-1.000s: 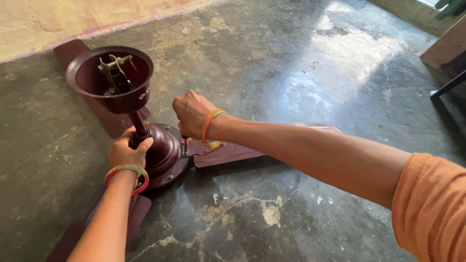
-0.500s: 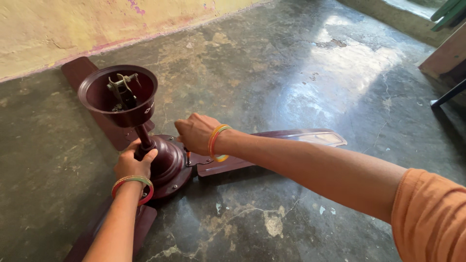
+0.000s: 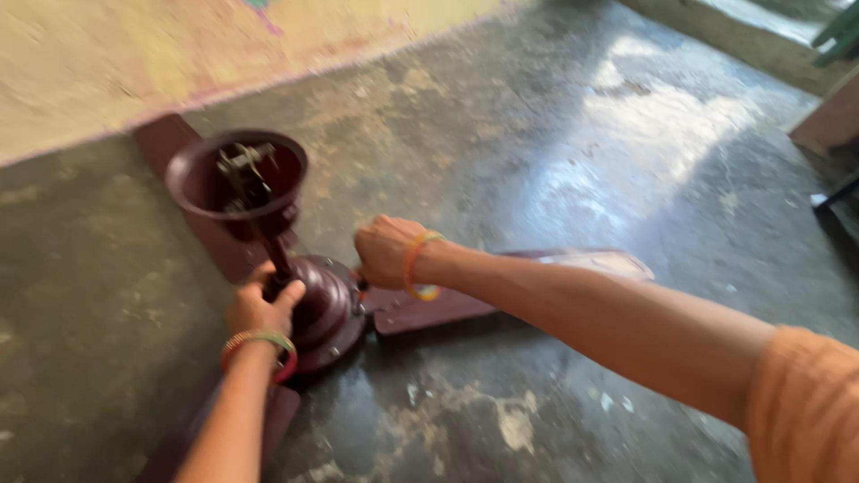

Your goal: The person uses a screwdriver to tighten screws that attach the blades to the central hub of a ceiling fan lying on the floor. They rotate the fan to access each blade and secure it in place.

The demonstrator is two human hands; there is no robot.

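A dark maroon ceiling fan (image 3: 327, 309) lies on the concrete floor with its rod pointing up and a cup-shaped canopy (image 3: 234, 183) on top. My left hand (image 3: 259, 309) wraps around the base of the rod at the motor housing. My right hand (image 3: 386, 250) is closed into a fist at the housing's right edge, where a blade (image 3: 501, 286) joins it; what it grips is hidden. Both wrists wear bangles. The picture is motion-blurred.
Two more blades show: one (image 3: 179, 179) reaches back left toward the pale wall (image 3: 179, 63), another (image 3: 268, 420) runs under my left forearm. A dark furniture leg (image 3: 837, 192) stands at the right edge. The floor is stained grey concrete (image 3: 626, 134).
The view has shifted, so the fan now sits lower and more to the right. My right hand has slid down to the housing's edge. My left hand keeps its hold on the rod.
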